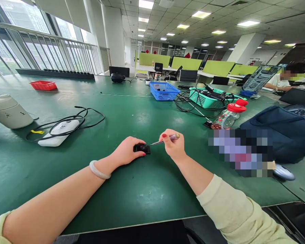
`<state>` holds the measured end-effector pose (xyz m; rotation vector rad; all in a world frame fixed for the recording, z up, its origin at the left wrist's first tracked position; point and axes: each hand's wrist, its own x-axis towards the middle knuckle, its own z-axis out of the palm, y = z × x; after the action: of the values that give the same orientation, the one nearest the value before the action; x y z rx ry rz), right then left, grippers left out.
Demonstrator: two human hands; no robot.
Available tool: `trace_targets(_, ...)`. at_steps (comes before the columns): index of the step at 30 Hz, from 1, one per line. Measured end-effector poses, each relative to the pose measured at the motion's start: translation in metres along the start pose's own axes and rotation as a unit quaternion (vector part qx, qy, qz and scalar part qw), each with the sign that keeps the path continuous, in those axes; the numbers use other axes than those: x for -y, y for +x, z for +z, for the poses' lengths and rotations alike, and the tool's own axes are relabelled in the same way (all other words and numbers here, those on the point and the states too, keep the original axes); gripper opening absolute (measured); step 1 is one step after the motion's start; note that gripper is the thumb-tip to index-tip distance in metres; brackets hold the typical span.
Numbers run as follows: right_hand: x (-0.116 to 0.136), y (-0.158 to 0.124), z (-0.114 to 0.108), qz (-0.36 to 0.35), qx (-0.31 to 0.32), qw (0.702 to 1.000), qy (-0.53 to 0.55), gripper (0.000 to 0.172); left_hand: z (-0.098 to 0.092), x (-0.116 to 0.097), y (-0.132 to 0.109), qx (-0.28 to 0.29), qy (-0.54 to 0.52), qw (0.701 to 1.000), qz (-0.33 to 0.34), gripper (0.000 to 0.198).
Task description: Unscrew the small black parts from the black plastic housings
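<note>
On the green table (147, 189) my left hand (127, 151) pinches a small black part (142, 148) and holds it down on the surface. My right hand (173, 145) is closed round a thin screwdriver (165, 139) with a clear handle, and its metal tip touches the right side of the black part. A pale bangle sits on my left wrist.
A white device (58, 133) with a looped black cable lies to the left, near a grey-white jug (8, 111). Further back stand a red tray (43, 85), a blue basket (164, 90) and a green basket (205, 98) with cables. A red-capped bottle (227, 117) and a dark bag (282, 132) lie right. A person sits far right.
</note>
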<state>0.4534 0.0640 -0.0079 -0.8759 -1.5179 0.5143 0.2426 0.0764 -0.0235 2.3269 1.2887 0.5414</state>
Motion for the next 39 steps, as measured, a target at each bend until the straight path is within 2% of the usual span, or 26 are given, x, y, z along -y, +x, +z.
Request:
trace_targets(8, 0.003, -0.005, 0.004, -0.028, 0.015, 0.999, -0.012, 0.058, 0.001, -0.001, 0.0, -0.009, 0.01, 1.0, 0.01, 0.033)
trace_targets(13, 0.001, -0.002, 0.006, 0.034, -0.003, 0.999, -0.01, 0.056, 0.004, 0.001, 0.002, -0.009, 0.007, 1.0, 0.017, 0.034)
trace_targets(18, -0.011, 0.002, 0.007, 0.108, -0.034, 0.993, 0.029, 0.059, 0.005, 0.002, 0.002, -0.014, -0.004, 1.0, 0.003, 0.036)
trace_targets(24, -0.022, 0.005, 0.007, 0.144, -0.045, 0.988, 0.041, 0.061, 0.003, 0.0, 0.001, -0.014, 0.0, 1.0, -0.018, 0.035)
trace_targets(39, -0.025, 0.005, 0.007, 0.134, -0.05, 0.988, 0.048, 0.066, 0.004, -0.001, 0.0, -0.005, -0.007, 1.0, -0.015, 0.033)
